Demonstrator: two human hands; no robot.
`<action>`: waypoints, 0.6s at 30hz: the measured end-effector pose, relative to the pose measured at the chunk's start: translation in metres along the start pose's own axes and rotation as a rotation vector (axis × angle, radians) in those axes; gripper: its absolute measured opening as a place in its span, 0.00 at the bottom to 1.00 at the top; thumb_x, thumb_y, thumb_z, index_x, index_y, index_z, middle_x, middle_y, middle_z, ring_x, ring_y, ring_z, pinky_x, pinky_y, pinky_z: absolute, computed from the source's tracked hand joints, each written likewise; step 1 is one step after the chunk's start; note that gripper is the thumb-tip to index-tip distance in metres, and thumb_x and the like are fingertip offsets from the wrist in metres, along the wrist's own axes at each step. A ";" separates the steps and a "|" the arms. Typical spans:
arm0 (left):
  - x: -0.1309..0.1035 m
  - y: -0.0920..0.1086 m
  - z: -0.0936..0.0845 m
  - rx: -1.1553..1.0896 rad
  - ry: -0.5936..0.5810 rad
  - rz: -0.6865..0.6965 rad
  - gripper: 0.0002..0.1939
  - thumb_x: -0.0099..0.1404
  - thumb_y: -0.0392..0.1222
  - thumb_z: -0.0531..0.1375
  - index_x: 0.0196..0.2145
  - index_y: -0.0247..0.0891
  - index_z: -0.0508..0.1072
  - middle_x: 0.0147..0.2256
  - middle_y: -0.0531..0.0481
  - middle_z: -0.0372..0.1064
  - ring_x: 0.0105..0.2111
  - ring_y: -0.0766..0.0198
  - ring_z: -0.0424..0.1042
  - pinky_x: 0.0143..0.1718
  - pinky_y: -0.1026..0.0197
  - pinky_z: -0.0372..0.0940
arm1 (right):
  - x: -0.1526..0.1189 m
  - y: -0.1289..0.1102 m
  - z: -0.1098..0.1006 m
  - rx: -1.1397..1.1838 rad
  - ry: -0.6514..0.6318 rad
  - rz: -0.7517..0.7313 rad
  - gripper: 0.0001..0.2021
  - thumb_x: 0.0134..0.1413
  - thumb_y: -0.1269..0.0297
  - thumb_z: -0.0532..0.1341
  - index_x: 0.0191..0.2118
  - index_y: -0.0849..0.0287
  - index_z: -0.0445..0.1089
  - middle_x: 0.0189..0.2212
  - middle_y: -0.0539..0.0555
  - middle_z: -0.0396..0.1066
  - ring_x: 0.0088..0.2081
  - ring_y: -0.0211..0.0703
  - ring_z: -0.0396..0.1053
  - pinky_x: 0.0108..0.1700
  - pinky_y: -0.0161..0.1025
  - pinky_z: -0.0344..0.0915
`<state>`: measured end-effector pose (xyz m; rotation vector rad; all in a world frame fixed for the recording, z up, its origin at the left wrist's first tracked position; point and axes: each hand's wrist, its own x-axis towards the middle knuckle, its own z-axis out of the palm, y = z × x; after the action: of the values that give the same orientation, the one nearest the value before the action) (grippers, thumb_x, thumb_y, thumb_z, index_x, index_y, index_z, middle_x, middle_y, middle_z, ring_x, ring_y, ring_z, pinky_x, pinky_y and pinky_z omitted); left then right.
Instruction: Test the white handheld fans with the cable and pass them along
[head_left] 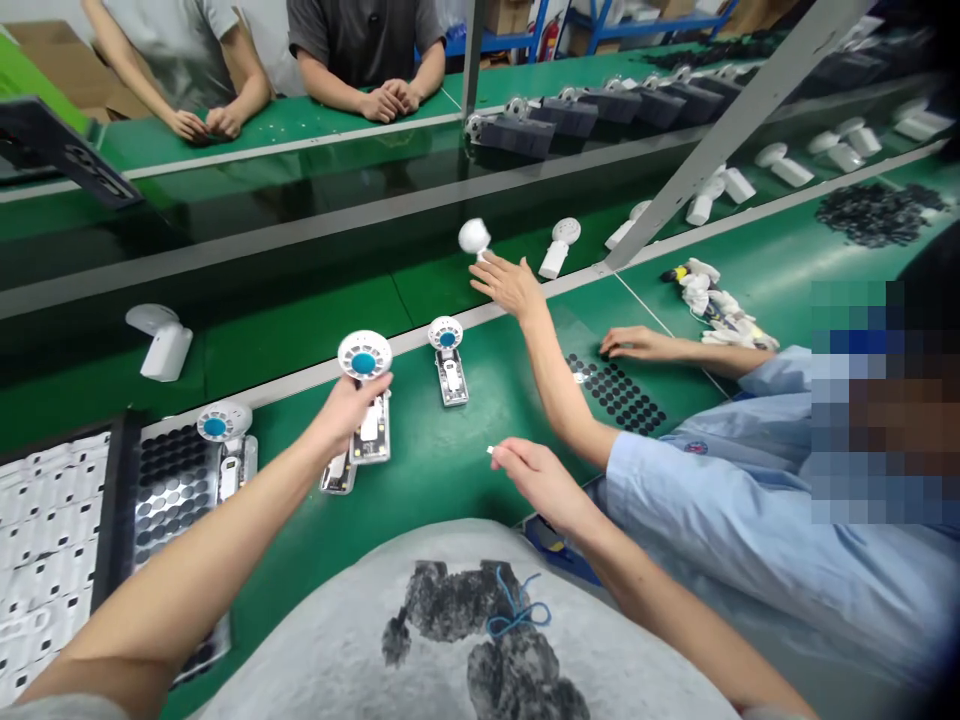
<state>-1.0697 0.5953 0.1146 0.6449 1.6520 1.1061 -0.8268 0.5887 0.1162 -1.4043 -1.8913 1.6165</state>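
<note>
a: taking the loose unit (451,378) on the counter (427,480) as our mark, where is the work?

b: the held unit (373,442) is left of it, round head uppermost, circuitry showing in the body; the left hand (346,408) has its grip closed around it, just below the head.

a: and the right hand (536,475)?

b: on the near right of the loose unit; its grip pinches a small white piece (490,450), well apart from the held unit.

a: what could go wrong?

b: the white piece barely shows past the fingertips; a slackened pinch could drop it, and something so small would be easily lost.

a: anything beneath the held unit?

b: a third unit (337,477), partly hidden, to the near left of the loose unit; i can't tell whether they touch; a careless lowering could scrape one against the other.

a: and the neighbour?

b: a co-worker's arm (564,390) stretches past the loose unit's right side; a sudden reach by either person could knock arms, jolting the piece free or disturbing the black discs (619,392) farther right.
</note>
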 end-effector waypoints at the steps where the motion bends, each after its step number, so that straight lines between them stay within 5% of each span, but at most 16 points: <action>1: 0.012 -0.002 -0.004 -0.007 0.036 0.020 0.23 0.48 0.45 0.64 0.41 0.33 0.66 0.29 0.48 0.68 0.26 0.65 0.66 0.30 0.63 0.61 | -0.002 0.003 -0.004 0.022 0.019 0.021 0.14 0.56 0.58 0.49 0.26 0.60 0.63 0.17 0.45 0.52 0.20 0.33 0.50 0.23 0.31 0.47; 4: 0.048 -0.016 0.002 0.034 0.037 0.116 0.22 0.50 0.45 0.61 0.42 0.33 0.65 0.35 0.45 0.69 0.30 0.63 0.68 0.33 0.61 0.62 | -0.003 0.006 -0.007 0.087 0.004 0.026 0.15 0.57 0.55 0.48 0.28 0.59 0.63 0.17 0.45 0.49 0.19 0.33 0.46 0.21 0.31 0.45; 7: 0.077 -0.034 0.026 0.126 0.060 0.200 0.18 0.52 0.44 0.59 0.40 0.32 0.67 0.38 0.42 0.69 0.36 0.59 0.68 0.38 0.59 0.62 | 0.000 0.004 0.003 0.104 -0.045 0.018 0.15 0.57 0.53 0.48 0.29 0.58 0.63 0.17 0.46 0.49 0.19 0.34 0.46 0.20 0.32 0.44; 12: 0.101 -0.043 0.059 0.292 0.133 0.224 0.16 0.47 0.41 0.62 0.34 0.30 0.70 0.38 0.40 0.68 0.45 0.50 0.62 0.47 0.53 0.55 | 0.009 0.008 0.016 0.103 -0.089 0.033 0.14 0.56 0.51 0.49 0.28 0.53 0.64 0.17 0.47 0.50 0.19 0.37 0.47 0.20 0.34 0.45; 15: 0.092 -0.037 0.054 0.401 0.193 0.225 0.28 0.41 0.39 0.65 0.42 0.28 0.66 0.42 0.36 0.64 0.49 0.46 0.57 0.50 0.50 0.51 | 0.014 0.013 0.018 0.148 -0.080 0.056 0.15 0.54 0.49 0.49 0.28 0.52 0.64 0.16 0.47 0.48 0.19 0.37 0.47 0.20 0.35 0.45; 18: 0.061 -0.038 0.022 0.561 0.237 0.350 0.36 0.44 0.42 0.65 0.51 0.30 0.58 0.48 0.36 0.57 0.50 0.49 0.56 0.50 0.51 0.53 | 0.019 0.013 0.019 0.217 -0.086 0.087 0.17 0.54 0.47 0.49 0.30 0.54 0.64 0.15 0.45 0.45 0.18 0.35 0.44 0.19 0.34 0.42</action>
<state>-1.0678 0.6370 0.0520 1.2390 2.1348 0.9822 -0.8435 0.5907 0.0916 -1.3629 -1.6591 1.8878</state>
